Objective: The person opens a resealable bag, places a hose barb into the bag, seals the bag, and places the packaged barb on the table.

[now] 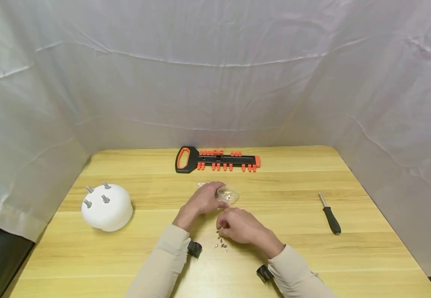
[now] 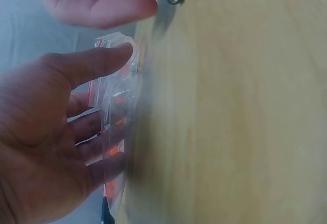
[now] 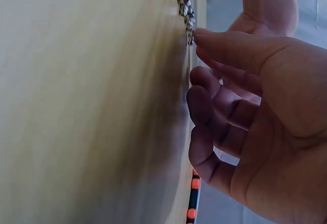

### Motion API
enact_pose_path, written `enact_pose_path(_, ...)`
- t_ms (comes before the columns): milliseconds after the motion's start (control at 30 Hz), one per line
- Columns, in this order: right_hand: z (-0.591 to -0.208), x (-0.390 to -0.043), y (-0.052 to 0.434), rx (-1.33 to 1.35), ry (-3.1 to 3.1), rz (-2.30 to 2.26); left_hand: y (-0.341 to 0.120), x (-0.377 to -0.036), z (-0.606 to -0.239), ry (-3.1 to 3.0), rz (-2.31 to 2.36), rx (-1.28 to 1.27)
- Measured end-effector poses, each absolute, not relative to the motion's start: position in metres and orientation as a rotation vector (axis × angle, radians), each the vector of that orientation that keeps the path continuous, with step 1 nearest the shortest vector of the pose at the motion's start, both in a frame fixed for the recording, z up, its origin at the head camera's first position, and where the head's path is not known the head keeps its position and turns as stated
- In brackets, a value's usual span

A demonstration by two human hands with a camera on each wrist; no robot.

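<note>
We find the left hand (image 1: 204, 198) resting on a small clear plastic bag (image 1: 227, 193) near the middle of the wooden surface (image 1: 297, 256). In the left wrist view its fingers (image 2: 97, 63) lie against the film, thumb on top, holding the bag (image 2: 118, 106) lightly rather than clamping it. The bag shows a red strip along its mouth, which we take for a zip seal.

The right hand (image 1: 239, 225) sits just nearer the person, fingers loosely curled and pointed down at a small cluster of screws (image 1: 221, 243) on the surface. In the right wrist view the fingertips (image 3: 214, 40) hover just beside the screws (image 3: 186, 4); we see nothing gripped, so we report that hand as released.

Handling, in our judgement: the bag is thin, limp and nearly weightless, likely slippery, and best taken by pinching the sealed edge. The screws are small, hard and light, apt to roll or scatter, and call for a fingertip pinch one at a time.

Count: one bag; roughly six to eight screws, too small to number exactly. Further out we note one white dome-shaped housing (image 1: 106, 207) with four bolts standing from its top, well to the left; one screwdriver (image 1: 329, 214) with a black handle, well to the right; and one black and orange bit rack (image 1: 217, 159) along the far edge.
</note>
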State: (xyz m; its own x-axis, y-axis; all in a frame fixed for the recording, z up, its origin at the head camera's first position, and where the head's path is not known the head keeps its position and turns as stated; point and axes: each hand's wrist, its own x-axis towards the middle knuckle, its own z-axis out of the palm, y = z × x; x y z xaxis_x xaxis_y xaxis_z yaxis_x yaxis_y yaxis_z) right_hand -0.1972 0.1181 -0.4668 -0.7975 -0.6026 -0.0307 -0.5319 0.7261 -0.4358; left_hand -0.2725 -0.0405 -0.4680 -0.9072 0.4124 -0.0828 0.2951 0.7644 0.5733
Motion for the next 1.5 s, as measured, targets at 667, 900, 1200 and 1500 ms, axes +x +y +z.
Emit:
enact_pose_path(667, -0.464, -0.189, 0.116, -0.95, 2.737, -0.475, -0.043, -0.272, -0.467, 2.737, 0.863, 0.565)
enact_pose_path(900, -0.461, -0.189, 0.121, -0.947, 2.723, -0.525, -0.043, -0.272, -0.468, 2.745, 0.856, 0.583)
enact_pose_path(1200, -0.463, -0.203, 0.135, -0.85, 2.768, -0.635, -0.043, -0.272, -0.467, 2.753, 0.849, 0.579)
enact_pose_path(1500, -0.462, -0.225, 0.147, -0.588, 2.795, -0.833, -0.042, -0.273, -0.469, 2.744, 0.844, 0.573)
